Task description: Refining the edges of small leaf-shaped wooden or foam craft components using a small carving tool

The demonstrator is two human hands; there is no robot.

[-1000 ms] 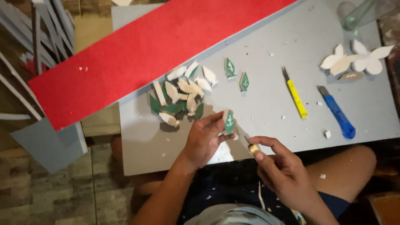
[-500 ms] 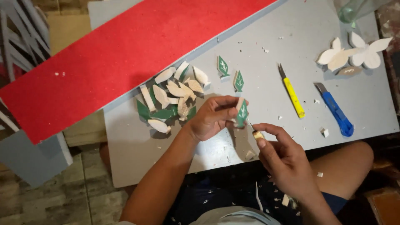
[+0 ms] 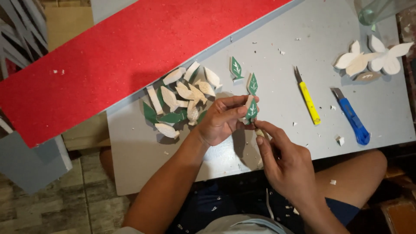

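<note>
Raised since earlier: left hand [image 3: 221, 123] pinches green leaf [image 3: 251, 110]; right hand [image 3: 286, 162] grips small tool [image 3: 259, 132].

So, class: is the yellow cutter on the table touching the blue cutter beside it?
Apart. The head view shows the yellow cutter and the blue cutter lying side by side, with a strip of bare grey table between them.

Even overhead light, soft shadows beneath the hands, sharp centre, dim corners.
</note>
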